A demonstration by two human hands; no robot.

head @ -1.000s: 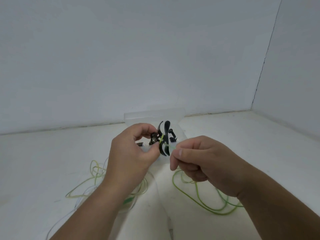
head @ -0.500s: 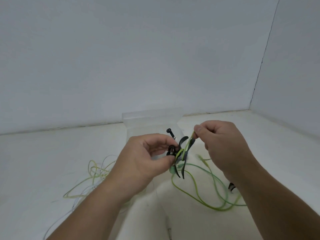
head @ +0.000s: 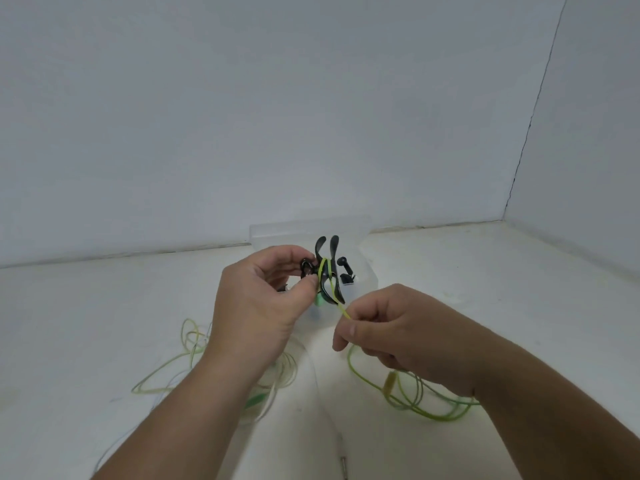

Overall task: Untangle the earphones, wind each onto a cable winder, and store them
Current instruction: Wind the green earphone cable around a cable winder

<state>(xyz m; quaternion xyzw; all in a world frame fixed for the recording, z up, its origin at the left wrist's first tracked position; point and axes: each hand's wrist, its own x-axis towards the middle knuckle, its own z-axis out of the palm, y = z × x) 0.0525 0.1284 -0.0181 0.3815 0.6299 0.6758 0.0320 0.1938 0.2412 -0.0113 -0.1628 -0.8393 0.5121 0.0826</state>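
Looks like mid-wind, worked in the air above the white table. Grips the black ear hooks with the left hand, fingers curled round them and the thumb clamped on the first turns. Pinches the green cable between thumb and fingers of the right hand, just below the hooks, with a short taut run up to the bundle.

Best to hold that tension light and even, lay each turn beside the last, and feed slack from the loops trailing on the table under the right wrist. Worth watching for a snag where that slack crosses itself. Cannot tell whether the small green piece under the left thumb is the winder or an ear tip.

Leaves a paler cable heaped on the table under the left forearm, not yet wound.

Behind the hands, a clear plastic box, open at the top. Inside, at least one black earphone; the rest hidden by the hands.
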